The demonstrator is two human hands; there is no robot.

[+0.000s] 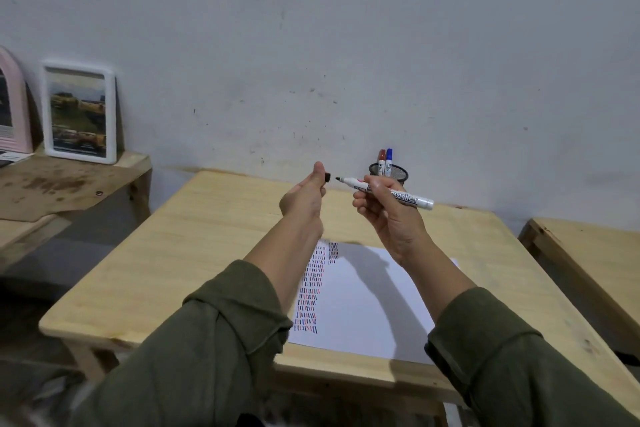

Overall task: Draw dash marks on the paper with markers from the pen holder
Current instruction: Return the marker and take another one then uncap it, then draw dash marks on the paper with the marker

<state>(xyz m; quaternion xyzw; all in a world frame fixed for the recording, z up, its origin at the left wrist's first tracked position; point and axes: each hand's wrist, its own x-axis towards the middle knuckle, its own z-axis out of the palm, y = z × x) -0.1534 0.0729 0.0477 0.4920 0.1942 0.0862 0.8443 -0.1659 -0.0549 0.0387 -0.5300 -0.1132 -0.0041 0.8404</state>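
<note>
the black whiteboard marker (388,193) is held in the air above the table, almost level, with its bare dark tip pointing toward the left hand. the right hand (388,215) holds it at the middle of the barrel: the thumb and the first fingers are closed around it, and the white back end sticks out past the fingers to the right. the black cap (327,177) is just beside the tip, apart from it by a small gap. the left hand (306,199) pinches this cap between the thumb and the curled fingers, which are pressed together on it; the other fingers are folded in and partly hidden.

i think the two pieces are kept on one line so that cap and tip can meet or part easily; which of the two is happening, i cannot tell.

below the hands lies the white paper (374,308) on the wooden table (194,253), with rows of red, blue and black dashes at its left side and most of the sheet blank. behind the right fingers, near the wall, stands the black mesh pen holder (398,173) with a red marker (381,159) and a blue marker (389,159) upright in it.
</note>
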